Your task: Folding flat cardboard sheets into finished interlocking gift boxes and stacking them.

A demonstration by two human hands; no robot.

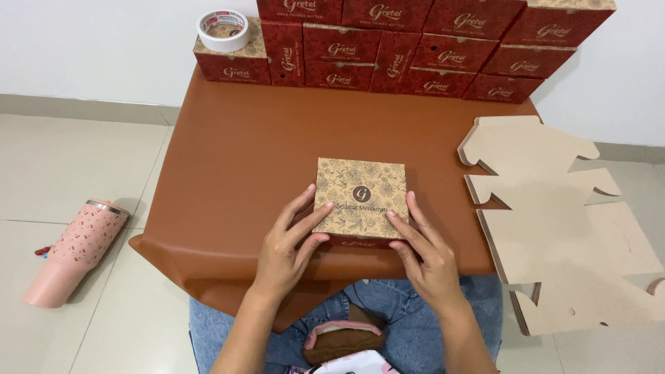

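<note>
A small square box [360, 197] with a tan flower-patterned lid and dark red sides sits near the front edge of a brown table [235, 152]. My left hand [287, 246] rests against the box's left front corner, fingers spread over the lid edge. On the right front corner lies my right hand [426, 253], with its fingers on the lid. Both hands press on the closed box from the near side.
Several finished red boxes [415, 48] are stacked along the table's far edge, one bearing a roll of white tape [223, 30]. A pile of flat unfolded cardboard blanks [561, 221] lies at the right. A pink tumbler [73, 253] lies on the tiled floor at left.
</note>
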